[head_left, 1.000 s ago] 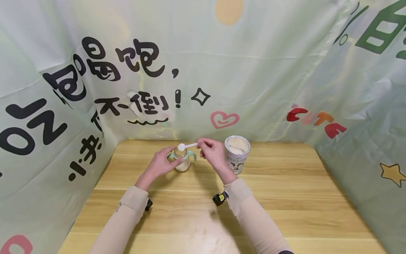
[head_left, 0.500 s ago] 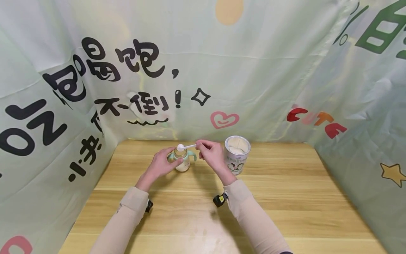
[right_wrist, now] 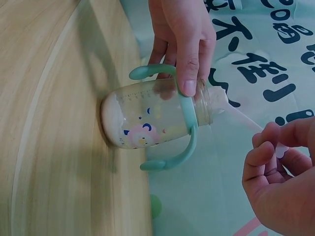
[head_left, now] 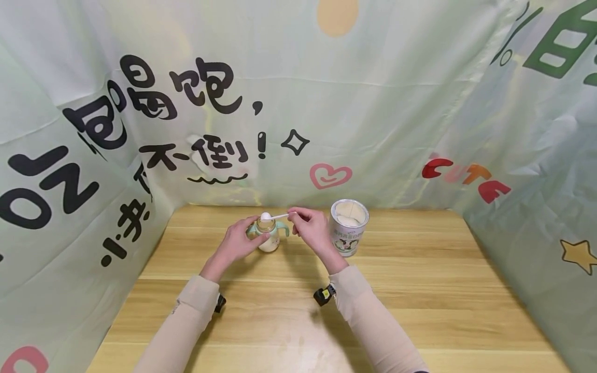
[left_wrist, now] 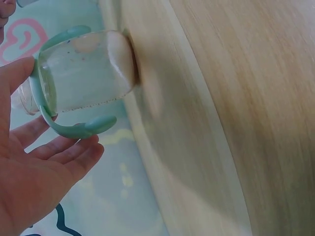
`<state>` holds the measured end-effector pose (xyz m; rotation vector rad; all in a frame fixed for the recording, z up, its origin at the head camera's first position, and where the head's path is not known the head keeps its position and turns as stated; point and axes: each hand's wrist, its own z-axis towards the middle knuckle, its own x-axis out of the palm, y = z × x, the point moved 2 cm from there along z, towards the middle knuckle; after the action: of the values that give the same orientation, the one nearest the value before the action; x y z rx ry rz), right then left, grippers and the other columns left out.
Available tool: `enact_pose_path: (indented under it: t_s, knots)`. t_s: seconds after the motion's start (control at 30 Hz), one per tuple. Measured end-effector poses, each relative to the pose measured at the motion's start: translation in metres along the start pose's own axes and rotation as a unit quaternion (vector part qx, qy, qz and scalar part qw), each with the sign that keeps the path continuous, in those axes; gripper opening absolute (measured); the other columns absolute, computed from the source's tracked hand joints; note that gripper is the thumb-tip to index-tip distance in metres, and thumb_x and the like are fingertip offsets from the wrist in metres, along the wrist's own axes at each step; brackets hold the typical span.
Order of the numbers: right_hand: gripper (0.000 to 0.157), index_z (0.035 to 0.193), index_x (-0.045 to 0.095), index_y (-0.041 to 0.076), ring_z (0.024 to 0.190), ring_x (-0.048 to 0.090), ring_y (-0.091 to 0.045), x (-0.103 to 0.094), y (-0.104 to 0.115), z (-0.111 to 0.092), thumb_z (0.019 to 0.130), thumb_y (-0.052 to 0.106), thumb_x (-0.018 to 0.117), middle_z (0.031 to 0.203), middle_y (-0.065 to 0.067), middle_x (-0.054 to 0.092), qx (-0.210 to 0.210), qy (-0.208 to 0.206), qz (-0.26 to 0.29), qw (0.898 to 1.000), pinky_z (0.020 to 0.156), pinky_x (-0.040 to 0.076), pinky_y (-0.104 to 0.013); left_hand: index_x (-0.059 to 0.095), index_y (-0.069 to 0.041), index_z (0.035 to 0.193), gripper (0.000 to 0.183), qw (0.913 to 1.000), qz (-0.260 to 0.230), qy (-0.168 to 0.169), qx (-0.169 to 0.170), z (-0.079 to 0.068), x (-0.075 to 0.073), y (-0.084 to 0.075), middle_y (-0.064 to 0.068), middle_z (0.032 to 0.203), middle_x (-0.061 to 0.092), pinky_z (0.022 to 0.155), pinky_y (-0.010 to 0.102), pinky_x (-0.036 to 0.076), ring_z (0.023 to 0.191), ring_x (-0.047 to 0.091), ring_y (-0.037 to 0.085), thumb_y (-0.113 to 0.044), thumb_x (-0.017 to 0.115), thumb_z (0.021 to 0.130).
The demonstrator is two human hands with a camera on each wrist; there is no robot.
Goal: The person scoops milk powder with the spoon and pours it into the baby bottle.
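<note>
A clear baby bottle (right_wrist: pixel 142 115) with mint-green handles stands upright on the table, uncapped, with pale powder at its bottom. My left hand (head_left: pixel 237 240) holds it near the collar, thumb on one side and fingers on the other, as the left wrist view of the bottle (left_wrist: pixel 81 73) shows. Between thumb and fingertips, my right hand (head_left: pixel 311 228) pinches the handle of a white measuring scoop (head_left: pixel 265 217). The scoop's bowl (right_wrist: pixel 218 100) is right at the bottle's mouth; whether powder is left in it cannot be seen.
An open milk powder tin (head_left: pixel 347 243) with a cow picture stands just right of the right hand, pale powder inside. The wooden table (head_left: pixel 420 300) meets printed cloth walls (head_left: pixel 396 129) at the back and sides.
The scoop has turned a little over the bottle's mouth, and the right fingertips have dropped slightly. The left hand, the bottle and the tin stay in place.
</note>
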<state>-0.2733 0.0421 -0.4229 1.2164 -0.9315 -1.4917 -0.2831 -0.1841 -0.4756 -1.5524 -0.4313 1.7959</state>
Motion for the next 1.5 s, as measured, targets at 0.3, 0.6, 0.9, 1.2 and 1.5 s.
enact_pose_path:
  t_s: [0.3, 0.6, 0.9, 1.2, 1.5]
  knots:
    - [0.018, 0.108, 0.082, 0.006, 0.055, 0.061, -0.014, -0.0001, -0.0030, -0.0011, 0.097, 0.013, 0.069, 0.073, -0.020, 0.072, 0.011, 0.003, -0.001, 1.000, 0.048, 0.040, -0.018, 0.058, -0.007, 0.148, 0.068, 1.0000, -0.007, 0.002, -0.002, -0.0006, 0.0000, -0.0008, 0.019, 0.144, 0.065, 0.114, 0.059, 0.048, 0.134, 0.060, 0.041, -0.044, 0.078, 0.094]
    - [0.018, 0.108, 0.082, 0.009, 0.073, 0.068, -0.048, 0.0006, -0.0056, -0.0018, 0.096, 0.014, 0.071, 0.067, -0.016, 0.070, 0.016, 0.002, -0.008, 1.000, 0.049, 0.039, -0.018, 0.058, -0.008, 0.148, 0.067, 0.9999, -0.007, 0.006, -0.008, -0.0008, 0.0006, -0.0009, 0.019, 0.144, 0.066, 0.115, 0.059, 0.049, 0.134, 0.061, 0.041, -0.043, 0.079, 0.094]
    - [0.019, 0.110, 0.081, 0.006, 0.072, 0.069, -0.046, 0.0008, -0.0060, -0.0025, 0.096, 0.014, 0.071, 0.071, -0.020, 0.072, 0.014, 0.007, -0.011, 1.000, 0.050, 0.042, -0.018, 0.058, -0.008, 0.148, 0.067, 0.9999, -0.006, 0.007, -0.005, -0.0003, -0.0004, -0.0012, 0.019, 0.142, 0.067, 0.113, 0.058, 0.050, 0.132, 0.063, 0.041, -0.043, 0.078, 0.095]
    - [0.016, 0.105, 0.082, 0.007, 0.057, 0.062, -0.017, 0.0010, -0.0064, -0.0030, 0.095, 0.010, 0.070, 0.062, -0.004, 0.065, 0.007, 0.010, 0.001, 1.000, 0.050, 0.043, -0.018, 0.055, -0.005, 0.150, 0.071, 0.9999, -0.007, 0.007, -0.007, 0.0001, -0.0012, -0.0010, 0.022, 0.145, 0.064, 0.114, 0.057, 0.050, 0.134, 0.061, 0.042, -0.043, 0.078, 0.094]
    - [0.017, 0.107, 0.081, 0.004, 0.063, 0.067, -0.034, 0.0018, -0.0077, -0.0016, 0.095, 0.009, 0.069, 0.071, -0.016, 0.070, 0.007, 0.005, 0.005, 1.000, 0.050, 0.044, -0.019, 0.057, -0.006, 0.148, 0.069, 0.9999, -0.010, 0.005, -0.009, 0.0008, -0.0014, -0.0016, 0.021, 0.143, 0.066, 0.113, 0.057, 0.051, 0.132, 0.063, 0.042, -0.042, 0.079, 0.094]
